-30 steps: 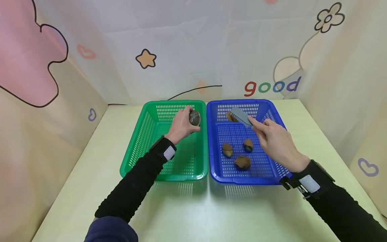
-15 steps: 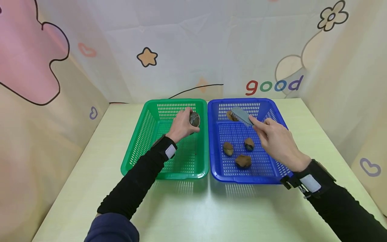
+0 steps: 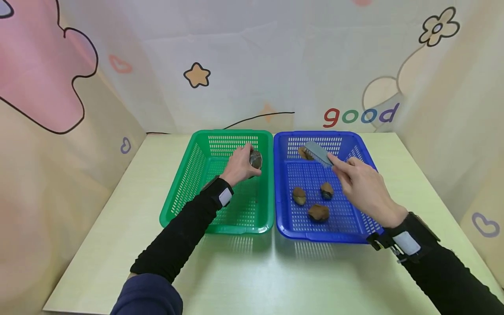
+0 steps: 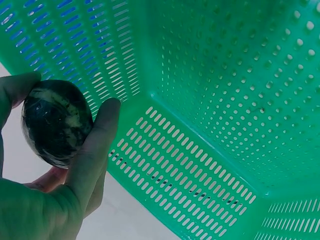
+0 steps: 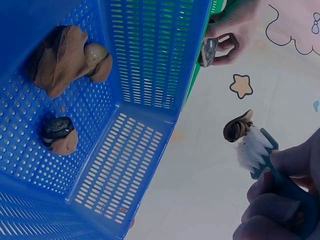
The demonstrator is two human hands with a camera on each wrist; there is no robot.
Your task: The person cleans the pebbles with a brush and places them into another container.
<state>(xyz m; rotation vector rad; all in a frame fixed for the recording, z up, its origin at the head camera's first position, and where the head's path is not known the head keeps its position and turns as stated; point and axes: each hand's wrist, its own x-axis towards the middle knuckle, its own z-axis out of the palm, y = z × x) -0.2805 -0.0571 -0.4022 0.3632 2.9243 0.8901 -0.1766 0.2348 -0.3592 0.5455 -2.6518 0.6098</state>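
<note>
My left hand (image 3: 238,167) holds a dark, polished, egg-shaped stone (image 4: 56,122) with pale streaks between thumb and fingers, over the right side of the green basket (image 3: 214,229). Above the back of the blue basket (image 3: 315,236), my right hand (image 3: 364,188) grips a grey-blue brush (image 3: 318,153) by its handle. In the right wrist view, a curled brown piece (image 5: 238,127) sits right at the ends of the white bristles (image 5: 252,150). Below lie three lumps with brown, clay-like coating: a rounded one (image 3: 299,195), one with a dark shiny part (image 3: 326,191), and a larger brown one (image 3: 318,213).
Both slotted plastic baskets stand side by side on a pale table (image 3: 240,271), their neighbouring rims close together. A printed curtain (image 3: 244,65) rises behind them and along both sides.
The head view has shifted slightly, moving the whole scene a little to the right. Both hands keep their grips on the stone and the brush, nearly unmoved over the baskets.
</note>
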